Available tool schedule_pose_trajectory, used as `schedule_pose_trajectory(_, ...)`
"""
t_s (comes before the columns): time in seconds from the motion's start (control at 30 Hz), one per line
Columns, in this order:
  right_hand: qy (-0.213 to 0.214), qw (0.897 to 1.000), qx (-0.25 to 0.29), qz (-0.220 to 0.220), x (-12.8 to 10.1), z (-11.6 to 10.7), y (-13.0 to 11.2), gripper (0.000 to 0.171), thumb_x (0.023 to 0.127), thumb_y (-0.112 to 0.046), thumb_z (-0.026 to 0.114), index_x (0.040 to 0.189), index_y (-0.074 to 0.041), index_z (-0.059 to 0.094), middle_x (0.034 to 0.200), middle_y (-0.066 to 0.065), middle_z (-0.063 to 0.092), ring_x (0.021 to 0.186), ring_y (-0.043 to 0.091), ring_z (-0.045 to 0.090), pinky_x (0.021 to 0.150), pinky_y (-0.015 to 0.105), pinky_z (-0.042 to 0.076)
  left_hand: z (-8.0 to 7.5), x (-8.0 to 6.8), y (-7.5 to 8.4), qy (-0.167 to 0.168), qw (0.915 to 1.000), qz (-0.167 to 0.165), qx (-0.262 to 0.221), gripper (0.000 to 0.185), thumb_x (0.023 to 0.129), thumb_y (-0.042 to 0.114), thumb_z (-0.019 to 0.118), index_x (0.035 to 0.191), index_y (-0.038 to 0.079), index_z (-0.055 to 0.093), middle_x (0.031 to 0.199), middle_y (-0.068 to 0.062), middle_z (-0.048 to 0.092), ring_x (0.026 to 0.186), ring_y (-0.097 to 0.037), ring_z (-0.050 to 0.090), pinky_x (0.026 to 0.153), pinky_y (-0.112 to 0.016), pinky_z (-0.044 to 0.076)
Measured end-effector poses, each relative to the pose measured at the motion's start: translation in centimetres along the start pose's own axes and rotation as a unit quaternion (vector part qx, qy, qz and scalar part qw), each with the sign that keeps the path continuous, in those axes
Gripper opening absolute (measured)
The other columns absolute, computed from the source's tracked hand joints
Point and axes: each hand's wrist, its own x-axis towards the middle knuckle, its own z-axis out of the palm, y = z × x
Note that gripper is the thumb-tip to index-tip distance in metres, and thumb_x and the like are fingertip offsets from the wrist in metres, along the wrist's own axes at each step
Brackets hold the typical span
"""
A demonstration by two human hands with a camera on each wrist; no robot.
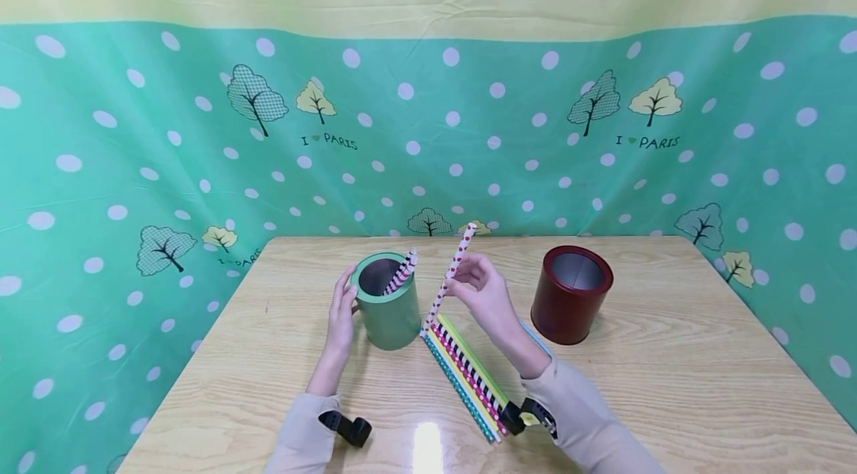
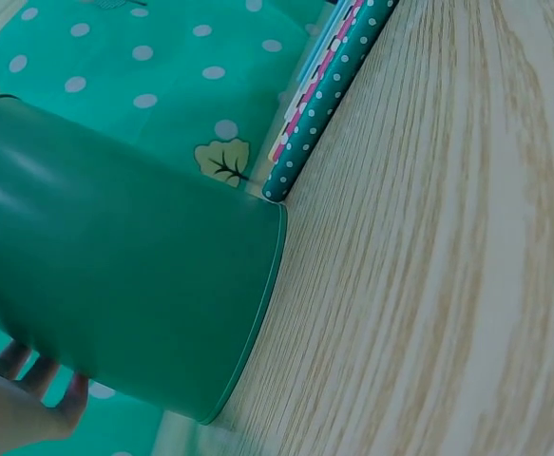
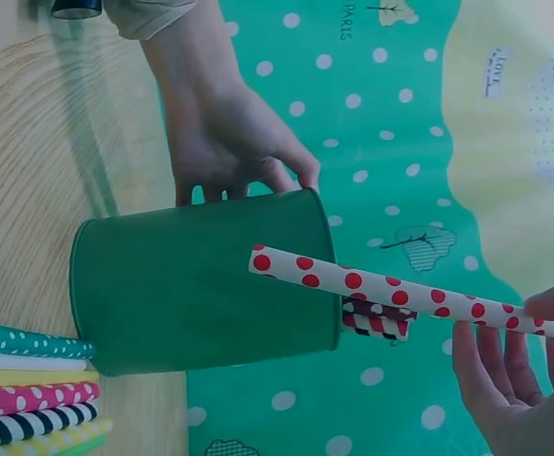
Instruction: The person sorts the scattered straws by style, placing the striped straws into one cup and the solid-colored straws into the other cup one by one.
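My left hand holds a green can by its left side, thumb near the rim and fingertips against the wall. Several patterned paper straws, pink-and-black and striped, stick out of its mouth. Between thumb and fingers, my right hand pinches a white paper straw with red dots near its upper part. That straw slants just right of the can, its lower end outside it, near the straws on the table. Several more straws, dotted, striped and plain, lie side by side below the right hand.
A dark red can stands upright at the right of the wooden table. Part of a blue straw shows beside my right forearm. A green dotted curtain hangs behind the table and along both sides.
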Motion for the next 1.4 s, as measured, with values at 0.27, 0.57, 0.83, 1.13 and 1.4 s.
schedule_pose_trajectory(0.27, 0.007, 0.998, 0.057, -0.012, -0.1, 0.3, -1.0, 0.024, 0.079, 0.008, 0.056, 0.099, -0.001, 0.046, 0.088, 0.006, 0.055, 0.082, 0.014, 0.056, 0.076, 0.033, 0.049, 0.1, 0.0, 0.0, 0.006, 0.9999, 0.008, -0.001, 0.042, 0.095, 0.021, 0.032, 0.135, 0.009, 0.032, 0.136, -0.013, 0.036, 0.113, -0.026, 0.039, 0.09, -0.046, 0.029)
schedule_pose_trajectory(0.57, 0.004, 0.993, 0.101, -0.053, 0.2, 0.8, -2.1, 0.016, 0.08, 0.007, 0.056, 0.091, -0.002, 0.049, 0.086, 0.005, 0.059, 0.083, 0.015, 0.058, 0.081, 0.036, 0.047, 0.1, 0.0, 0.2, 0.004, 0.9999, -0.004, -0.011, 0.042, 0.095, 0.019, 0.032, 0.136, 0.011, 0.031, 0.137, -0.01, 0.035, 0.115, -0.025, 0.038, 0.092, -0.043, 0.028)
schedule_pose_trajectory(0.83, 0.013, 0.992, 0.087, -0.087, 0.7, 1.6, -2.2, 0.017, 0.078, 0.012, 0.056, 0.091, 0.005, 0.049, 0.084, 0.002, 0.06, 0.082, 0.013, 0.058, 0.077, 0.032, 0.049, 0.5, -0.5, 2.0, -0.001, 0.9998, -0.019, -0.01, 0.043, 0.095, 0.013, 0.029, 0.137, 0.006, 0.028, 0.138, -0.014, 0.032, 0.117, -0.03, 0.035, 0.092, -0.044, 0.027)
schedule_pose_trajectory(1.13, -0.004, 0.996, 0.034, -0.083, 1.4, 2.8, -1.3, 0.021, 0.075, 0.009, 0.06, 0.094, 0.008, 0.052, 0.092, 0.011, 0.058, 0.087, 0.013, 0.057, 0.079, 0.029, 0.048, 0.2, 0.0, 0.1, 0.008, 1.0, -0.005, 0.0, 0.044, 0.095, 0.023, 0.032, 0.137, 0.011, 0.031, 0.137, -0.01, 0.035, 0.112, -0.021, 0.039, 0.091, -0.043, 0.029)
schedule_pose_trajectory(1.4, -0.01, 0.996, 0.024, -0.082, 1.6, 3.4, -0.9, 0.024, 0.075, 0.01, 0.061, 0.097, 0.01, 0.052, 0.097, 0.023, 0.057, 0.086, 0.015, 0.058, 0.078, 0.028, 0.048, 0.2, -0.1, 0.1, 0.01, 0.9999, -0.006, 0.0, 0.043, 0.095, 0.022, 0.032, 0.136, 0.01, 0.031, 0.136, -0.011, 0.036, 0.106, -0.015, 0.041, 0.089, -0.044, 0.03)
